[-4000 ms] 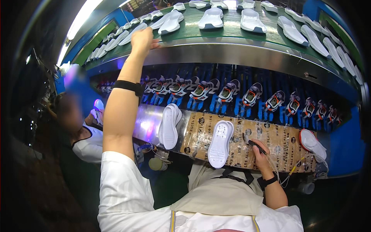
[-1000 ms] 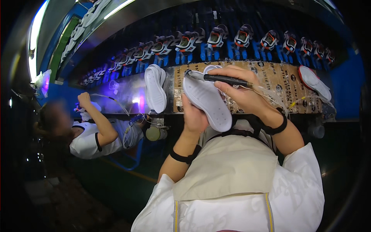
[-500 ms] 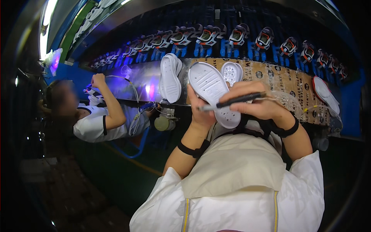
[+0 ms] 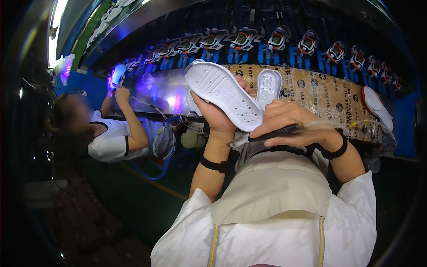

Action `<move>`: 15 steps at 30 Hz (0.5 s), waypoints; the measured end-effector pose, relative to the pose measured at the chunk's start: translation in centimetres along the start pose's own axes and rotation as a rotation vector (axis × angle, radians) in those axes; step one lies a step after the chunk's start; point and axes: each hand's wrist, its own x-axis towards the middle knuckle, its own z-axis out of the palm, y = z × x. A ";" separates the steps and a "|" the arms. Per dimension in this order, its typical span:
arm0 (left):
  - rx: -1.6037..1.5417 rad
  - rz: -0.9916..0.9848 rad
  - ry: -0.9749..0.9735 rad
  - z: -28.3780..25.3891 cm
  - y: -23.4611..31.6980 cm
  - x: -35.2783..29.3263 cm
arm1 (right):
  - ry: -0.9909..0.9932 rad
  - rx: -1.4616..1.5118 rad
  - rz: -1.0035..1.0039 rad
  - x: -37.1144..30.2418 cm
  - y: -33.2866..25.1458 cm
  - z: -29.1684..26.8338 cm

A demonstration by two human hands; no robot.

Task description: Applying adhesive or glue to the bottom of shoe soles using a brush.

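Observation:
A white shoe sole point(image 4: 227, 95), slanting down to the right with its grooved, pitted face up, is gripped by my left hand point(image 4: 214, 116). The fingers come round its far edge. In my right hand point(image 4: 291, 118) is a brush point(image 4: 278, 132) with a black pen-like handle and a thin tube behind it. Its pale tip points left, just below the sole's near end and apart from it. Another white sole point(image 4: 269, 84) lies beyond on the cardboard. Further white soles point(image 4: 193, 106) to the left are mostly hidden by my left hand and the held sole.
Printed cardboard point(image 4: 322, 95) covers part of the metal bench point(image 4: 142, 91). White, red-edged pieces point(image 4: 378, 109) lie at its right end. Shoe uppers point(image 4: 308, 44) stand on blue holders along the back. At left, a co-worker point(image 4: 118, 129) holds a shoe in purple light. A pale round container point(image 4: 190, 139) hangs below the bench.
The held sole has moved left and turned to a flatter slant. My right hand has shifted slightly, and the brush tip now sits below the sole instead of across my left hand.

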 end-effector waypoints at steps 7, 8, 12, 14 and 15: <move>0.071 0.000 -0.052 0.4 2.0 1.5 | -0.086 0.037 -0.030 0.7 -0.7 -1.0; 0.082 -0.031 -0.097 0.4 2.4 1.7 | -0.089 0.041 -0.030 0.8 -0.7 -1.2; 0.165 -0.034 -0.150 1.9 2.9 2.6 | 0.144 -0.034 0.148 1.2 -0.7 -1.5; 0.216 -0.051 -0.143 2.4 3.3 3.1 | 0.034 -0.126 -0.037 1.3 -0.5 -1.7; 0.260 -0.084 -0.176 2.2 3.9 3.2 | 0.021 -0.127 -0.037 1.6 -0.4 -2.1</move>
